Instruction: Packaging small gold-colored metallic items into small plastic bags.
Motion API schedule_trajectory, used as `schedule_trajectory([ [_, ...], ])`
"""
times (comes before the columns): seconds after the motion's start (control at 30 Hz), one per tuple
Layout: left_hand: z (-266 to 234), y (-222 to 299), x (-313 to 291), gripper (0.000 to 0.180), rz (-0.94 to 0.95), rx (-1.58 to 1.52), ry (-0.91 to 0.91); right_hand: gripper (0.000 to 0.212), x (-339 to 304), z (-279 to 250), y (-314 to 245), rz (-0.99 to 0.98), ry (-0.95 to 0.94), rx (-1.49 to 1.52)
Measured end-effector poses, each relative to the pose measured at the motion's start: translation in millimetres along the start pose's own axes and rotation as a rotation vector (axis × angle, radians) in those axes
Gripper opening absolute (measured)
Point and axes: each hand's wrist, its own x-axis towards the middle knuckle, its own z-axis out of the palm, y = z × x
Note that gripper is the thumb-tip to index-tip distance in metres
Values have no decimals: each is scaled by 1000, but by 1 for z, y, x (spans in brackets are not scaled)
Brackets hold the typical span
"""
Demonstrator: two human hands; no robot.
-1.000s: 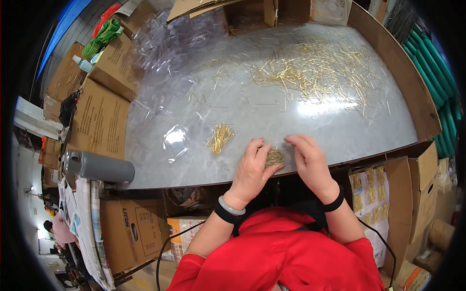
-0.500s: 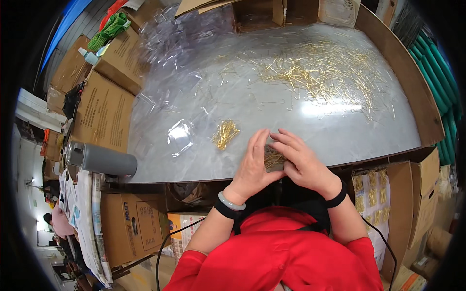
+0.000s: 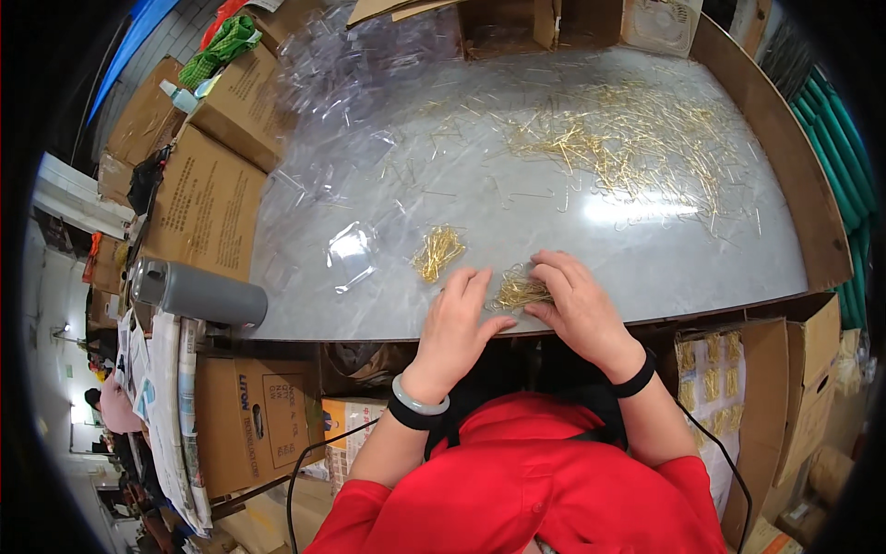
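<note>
A bundle of thin gold wire hooks (image 3: 517,290) lies close to the table's front edge. My right hand (image 3: 583,305) has its thumb and fingers closed round the right end of this bundle. To the left of it, my left hand (image 3: 454,323) is empty, thumb and fingers apart, with a gap between it and the bundle. Just beyond my left hand is a small heap of brighter gold hooks (image 3: 437,254). Further left, a clear plastic piece (image 3: 352,254) lies flat and catches the light.
Loose gold hooks (image 3: 637,148) spread over the far right of the grey tabletop (image 3: 388,309). Clear plastic pieces (image 3: 341,92) pile up at the back left. A grey bottle (image 3: 212,297) lies at the left edge. Cardboard boxes (image 3: 208,208) border the table; bundled hooks (image 3: 712,369) sit lower right.
My left hand has drawn back left, away from the bundle, and its fingers have opened. My right hand stays at the bundle, which now shows more. The whole view has shifted slightly.
</note>
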Motion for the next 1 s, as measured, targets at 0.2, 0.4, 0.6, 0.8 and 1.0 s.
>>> schedule_trajectory([
  [0.2,9,5,24,52,-54,-248,-108,55,2,4,-5,-83,-17,-227],
  [0.4,13,7,19,57,-7,-367,-22,50,-2,3,-5,11,-35,-154],
  [0.6,11,-1,22,58,5,-139,-33,40,-2,6,-5,15,19,-121],
  [0.8,5,2,34,50,54,-140,-135,37,-3,4,-1,-66,1,-174],
  [1.0,8,-4,29,43,79,-159,-124,41,-3,7,-5,0,44,-73],
])
